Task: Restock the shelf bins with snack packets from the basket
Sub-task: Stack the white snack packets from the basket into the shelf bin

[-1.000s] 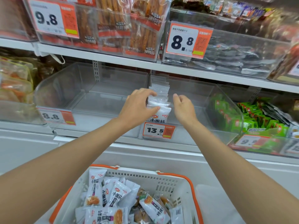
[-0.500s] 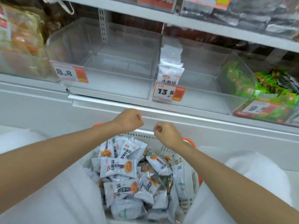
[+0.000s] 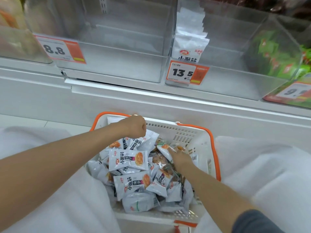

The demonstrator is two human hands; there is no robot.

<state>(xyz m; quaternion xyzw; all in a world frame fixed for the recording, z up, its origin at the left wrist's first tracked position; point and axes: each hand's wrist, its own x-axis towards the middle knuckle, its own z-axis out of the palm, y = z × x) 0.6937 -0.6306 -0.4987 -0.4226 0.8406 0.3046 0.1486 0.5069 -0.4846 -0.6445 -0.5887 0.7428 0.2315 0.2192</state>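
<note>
- While the left hand (image 3: 134, 126) hangs clenched over the far end of the basket (image 3: 185, 132) with nothing visibly in it, the right hand (image 3: 180, 158) reaches down with its fingers on an orange-printed packet (image 3: 163, 147); whether they have closed on it I cannot tell.
- White snack packets (image 3: 127, 158) lie heaped loosely in the basket below the shelf. A short row of matching packets (image 3: 190, 46) stands at the left side of the clear bin (image 3: 235, 78), behind the 13.5 price tag (image 3: 186, 73).
- Mixed stock is the main risk: darker and differently printed packets sit among the white ones near the right hand, so a quick grab could carry the wrong kind up to the bin.
- Glossy film looks slippery; a loose pinch, or a handful too large, could shed packets on the lift from basket to shelf.
- Pushing new packets in carelessly could topple the standing row, since nothing props it on its right.
- The neighbouring bin (image 3: 117, 56), tagged 8.8, is open too, and so are the green packets (image 3: 277, 56) on the other side; a misjudged reach could drop stock into either.
</note>
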